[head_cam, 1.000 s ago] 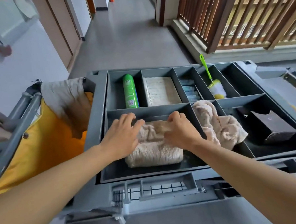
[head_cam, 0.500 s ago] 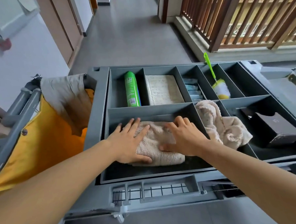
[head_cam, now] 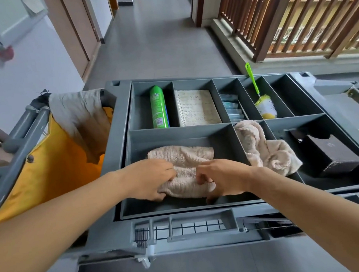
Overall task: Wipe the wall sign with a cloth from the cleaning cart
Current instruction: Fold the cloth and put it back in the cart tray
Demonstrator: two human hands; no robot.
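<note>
Beige ribbed cloth [head_cam: 184, 169], folded, thick towel-like weave, bunched along its near edge. It lies in the big front-left compartment of the grey cart tray [head_cam: 120, 139], long axis running left-right across the compartment, far edge flat, near edge lifted into the hands. Left hand [head_cam: 149, 179] is closed on the cloth's near-left part, fingers curled into the fabric. Right hand [head_cam: 222, 177] is closed on the near-right part, fingers tucked under a fold. Hands close together, not touching. Relative to the cloth: green spray can [head_cam: 158, 107] lies behind it, notebook [head_cam: 196, 108] behind-right, a second crumpled beige rag [head_cam: 264, 148] just right over the divider, dark box [head_cam: 329, 157] further right, yellow bag [head_cam: 57, 163] left.
</note>
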